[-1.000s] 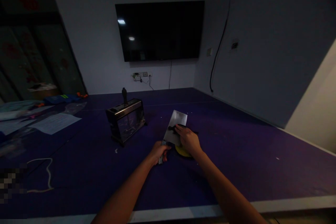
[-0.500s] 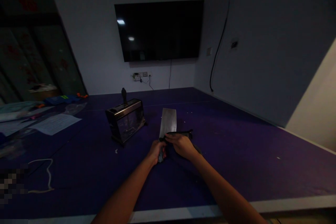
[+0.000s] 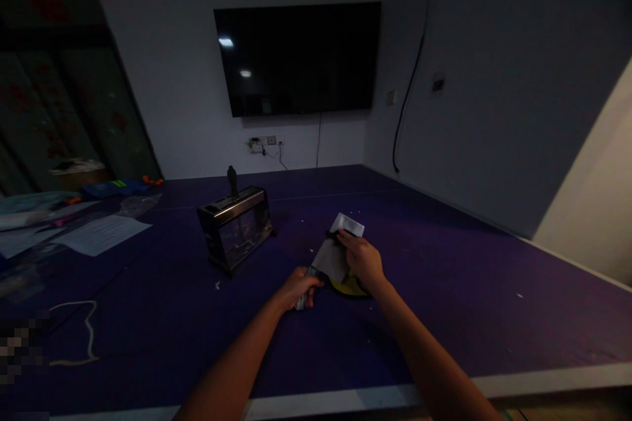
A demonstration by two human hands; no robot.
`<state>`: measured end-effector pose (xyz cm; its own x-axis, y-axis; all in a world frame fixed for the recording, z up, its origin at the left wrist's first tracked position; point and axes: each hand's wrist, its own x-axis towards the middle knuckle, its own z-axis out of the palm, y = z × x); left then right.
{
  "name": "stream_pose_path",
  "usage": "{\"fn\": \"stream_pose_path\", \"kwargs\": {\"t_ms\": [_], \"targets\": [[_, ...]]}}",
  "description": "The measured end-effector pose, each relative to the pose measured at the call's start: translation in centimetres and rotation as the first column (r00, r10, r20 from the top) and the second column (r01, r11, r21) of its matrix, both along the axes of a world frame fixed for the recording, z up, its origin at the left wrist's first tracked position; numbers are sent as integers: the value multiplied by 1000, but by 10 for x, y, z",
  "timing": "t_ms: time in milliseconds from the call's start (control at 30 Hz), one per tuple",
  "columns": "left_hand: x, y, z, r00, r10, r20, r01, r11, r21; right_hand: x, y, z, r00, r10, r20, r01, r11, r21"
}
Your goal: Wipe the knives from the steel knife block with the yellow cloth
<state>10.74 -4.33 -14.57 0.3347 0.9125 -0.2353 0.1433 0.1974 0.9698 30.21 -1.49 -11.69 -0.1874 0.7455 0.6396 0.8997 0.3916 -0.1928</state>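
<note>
My left hand (image 3: 299,288) is closed round the handle of a cleaver (image 3: 351,222), whose broad metal blade points away and to the right, low over the table. A yellow cloth (image 3: 349,285) with a dark edge lies against the blade, partly below it. My right hand (image 3: 364,262) presses the cloth on the blade, its fingers near a dark strip that crosses the metal. How far the cloth wraps round the blade is hidden. To the left stands a dark knife block (image 3: 237,227) with a clear front and one black handle (image 3: 232,180) sticking up.
The purple table (image 3: 444,289) has a pale front edge and a few white scraps on it. Papers (image 3: 101,235), plastic bags and a blue item (image 3: 111,189) lie at the left. A white cord (image 3: 89,325) curls at the near left. A television (image 3: 299,59) hangs beyond.
The cleaver has turned from pointing straight ahead to pointing rightward. My right hand has moved from near the handle out along the blade with the cloth, whose yellow side now shows.
</note>
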Motion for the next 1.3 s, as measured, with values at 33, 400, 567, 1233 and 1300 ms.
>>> {"fn": "stream_pose_path", "kwargs": {"t_ms": [33, 400, 567, 1233, 1300], "targets": [[0, 0, 0, 1000, -12, -21, 12, 1000, -1, 4, 1, 1, 999, -39, -19, 39, 999, 5], [3, 0, -3, 996, -38, -75, 42, 998, 52, 15, 3, 3, 988, -141, -58, 143, 989, 35], [3, -1, -4, 999, 30, -19, -30, 999, 29, -1, -3, 2, 1000, 1, 31, 0, 999, -40], [6, 1, -5, 989, 142, 45, -145, 988, 59, -35, -15, -10, 898, 437, 48, -434, 899, -67], [6, 0, -3, 993, 112, 30, -113, 992, 51, -32, -14, -8, 931, 361, 54, -357, 931, -71]]}}
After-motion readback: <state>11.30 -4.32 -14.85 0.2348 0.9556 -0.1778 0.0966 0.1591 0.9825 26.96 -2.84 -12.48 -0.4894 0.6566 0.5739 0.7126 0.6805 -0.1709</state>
